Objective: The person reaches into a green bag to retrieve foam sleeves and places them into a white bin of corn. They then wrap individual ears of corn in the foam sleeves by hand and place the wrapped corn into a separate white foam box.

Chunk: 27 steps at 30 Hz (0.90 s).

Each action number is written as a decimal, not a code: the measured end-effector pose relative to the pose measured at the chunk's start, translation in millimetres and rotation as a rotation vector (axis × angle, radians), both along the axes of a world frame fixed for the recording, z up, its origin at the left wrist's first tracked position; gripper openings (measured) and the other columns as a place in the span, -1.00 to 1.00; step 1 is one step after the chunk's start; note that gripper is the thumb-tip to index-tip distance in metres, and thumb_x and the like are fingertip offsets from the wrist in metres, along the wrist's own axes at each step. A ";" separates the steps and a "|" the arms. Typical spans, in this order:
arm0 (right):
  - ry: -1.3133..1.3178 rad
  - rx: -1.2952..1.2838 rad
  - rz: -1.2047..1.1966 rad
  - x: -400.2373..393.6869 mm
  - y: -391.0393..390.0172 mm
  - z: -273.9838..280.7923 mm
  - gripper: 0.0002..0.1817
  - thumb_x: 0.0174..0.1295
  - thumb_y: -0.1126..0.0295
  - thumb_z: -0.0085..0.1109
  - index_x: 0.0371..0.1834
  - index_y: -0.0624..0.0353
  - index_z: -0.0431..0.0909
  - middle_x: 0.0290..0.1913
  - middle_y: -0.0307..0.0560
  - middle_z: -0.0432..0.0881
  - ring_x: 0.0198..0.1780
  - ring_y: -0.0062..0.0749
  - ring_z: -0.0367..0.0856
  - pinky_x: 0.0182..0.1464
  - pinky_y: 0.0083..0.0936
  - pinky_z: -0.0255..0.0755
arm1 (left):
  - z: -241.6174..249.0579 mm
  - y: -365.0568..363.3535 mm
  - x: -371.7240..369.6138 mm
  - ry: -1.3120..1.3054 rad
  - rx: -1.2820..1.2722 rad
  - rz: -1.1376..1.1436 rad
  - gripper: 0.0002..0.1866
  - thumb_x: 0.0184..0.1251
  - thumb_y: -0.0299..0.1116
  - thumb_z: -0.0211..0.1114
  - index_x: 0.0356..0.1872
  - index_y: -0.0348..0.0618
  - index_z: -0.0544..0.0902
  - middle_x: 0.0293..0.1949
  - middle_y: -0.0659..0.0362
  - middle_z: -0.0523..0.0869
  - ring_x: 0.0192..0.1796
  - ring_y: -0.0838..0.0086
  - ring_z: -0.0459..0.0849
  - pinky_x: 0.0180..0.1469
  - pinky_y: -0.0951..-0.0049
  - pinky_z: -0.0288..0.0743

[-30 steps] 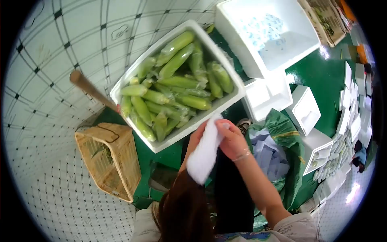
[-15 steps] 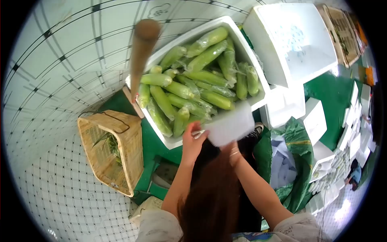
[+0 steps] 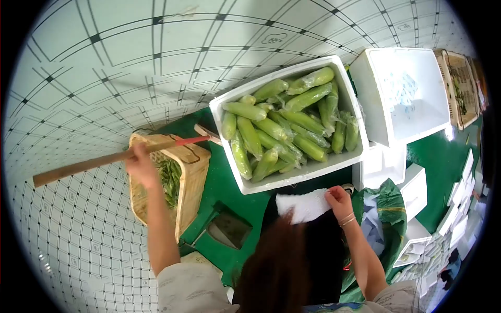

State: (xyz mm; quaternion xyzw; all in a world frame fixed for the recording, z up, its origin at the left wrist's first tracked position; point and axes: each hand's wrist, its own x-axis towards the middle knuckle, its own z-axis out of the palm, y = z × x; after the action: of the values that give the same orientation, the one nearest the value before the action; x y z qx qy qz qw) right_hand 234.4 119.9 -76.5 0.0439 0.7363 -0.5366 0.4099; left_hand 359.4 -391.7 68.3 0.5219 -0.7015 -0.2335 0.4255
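Observation:
My left hand is closed round a long wooden handle, which slants across the left side and has a red end near the white box. Between the closed fingers of my right hand is the edge of a white sheet, spread over my dark-clothed lap. Beyond the sheet stands a white foam box filled with several green, plastic-wrapped vegetables. Below my left hand and to its right is a tan basket with green leaves or husks inside.
A dustpan lies on the green floor. Right of my lap stands a green sack with pale sheets inside. White foam boxes, another basket and stacked white trays are at the right. A tiled wall rises behind.
My left hand has left the sheet and taken hold of the wooden handle, which has swung from near upright to slanting left. My right hand has moved right with the sheet. The view has shifted.

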 end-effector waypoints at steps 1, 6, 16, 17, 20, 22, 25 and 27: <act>0.000 0.003 -0.001 -3.5 -0.9 4.8 -0.88 0.19 0.44 0.18 -0.35 0.23 0.46 -0.48 -0.35 0.48 -0.40 -0.73 0.39 -0.34 -0.71 0.31 | 17.4 -10.3 13.7 0.008 0.016 0.062 -0.70 0.33 -0.25 0.22 -0.43 -0.34 0.60 -0.45 0.11 0.69 -0.43 0.49 0.65 -0.39 0.40 0.55; -0.193 -0.067 -0.082 -20.1 -21.0 29.8 -0.88 0.23 0.47 0.13 -0.28 0.20 0.38 -0.43 -0.35 0.46 -0.36 -0.74 0.34 -0.31 -0.73 0.29 | 19.4 -106.6 47.3 -0.373 0.015 0.471 -0.53 0.23 -0.02 0.27 -0.49 -0.35 0.61 -0.50 0.02 0.71 -0.46 0.31 0.68 -0.42 0.30 0.51; 0.417 0.104 0.452 -43.5 -46.5 83.3 -0.91 0.14 0.60 0.05 -0.28 0.29 0.43 -0.38 -0.04 0.49 -0.31 -0.31 0.49 -0.18 -0.53 0.37 | -29.8 -192.1 -6.5 -0.834 -0.223 0.697 -0.29 0.30 0.12 0.06 0.04 -0.50 0.32 -0.18 -0.14 0.66 -0.19 0.01 0.68 -0.13 0.06 0.55; 0.350 0.084 0.469 -39.4 -54.9 76.5 -0.92 0.16 0.58 0.04 -0.28 0.29 0.43 -0.39 -0.06 0.49 -0.31 -0.37 0.48 -0.18 -0.54 0.37 | -74.4 -253.5 38.1 -1.054 -0.127 0.468 -0.32 0.29 0.08 0.06 0.12 -0.43 0.30 -0.16 -0.12 0.65 -0.18 0.01 0.68 -0.11 0.06 0.54; -0.026 -0.135 0.288 -23.7 -78.2 42.1 -0.91 0.19 0.51 0.03 -0.25 0.24 0.44 -0.38 -0.28 0.46 -0.28 -0.64 0.42 -0.19 -0.63 0.34 | -111.5 -226.6 47.6 -1.242 0.876 -0.074 -0.31 0.29 0.03 0.08 0.26 -0.30 0.21 -0.13 -0.13 0.64 -0.11 0.01 0.65 -0.03 0.08 0.50; -0.180 -0.254 0.292 -15.9 -100.3 18.1 -0.94 0.21 0.53 -0.02 -0.27 0.24 0.40 -0.37 -0.29 0.45 -0.26 -0.64 0.41 -0.18 -0.65 0.34 | -135.7 -207.3 63.0 -1.170 0.276 -0.289 -0.37 0.28 -0.06 0.14 0.29 -0.18 0.26 -0.13 -0.15 0.63 -0.10 0.06 0.64 0.00 0.11 0.48; -0.227 -0.321 0.256 -3.7 -145.4 7.1 -0.96 0.25 0.48 -0.04 -0.31 0.21 0.36 -0.44 -0.31 0.36 -0.32 -0.65 0.32 -0.24 -0.66 0.27 | -124.2 -166.5 73.9 -0.940 -0.235 -0.394 -0.33 0.21 -0.03 0.26 0.20 -0.31 0.36 -0.21 -0.14 0.65 -0.14 0.17 0.64 -0.03 0.13 0.48; -0.198 -0.366 0.275 9.2 -157.2 -7.4 -0.94 0.26 0.45 -0.04 -0.34 0.20 0.36 -0.44 -0.32 0.34 -0.35 -0.66 0.26 -0.28 -0.68 0.21 | -126.2 -202.7 94.3 -0.945 -0.096 -0.220 -0.28 0.14 0.01 0.32 0.16 -0.36 0.38 -0.18 -0.10 0.63 -0.12 0.21 0.61 0.00 0.18 0.47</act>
State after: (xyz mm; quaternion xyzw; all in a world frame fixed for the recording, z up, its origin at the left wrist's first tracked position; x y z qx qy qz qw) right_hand 243.6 -37.3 -83.9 -0.0795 0.5822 -0.5932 0.5503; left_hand 453.7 -594.4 -57.9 0.4734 -0.8788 0.0182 0.0567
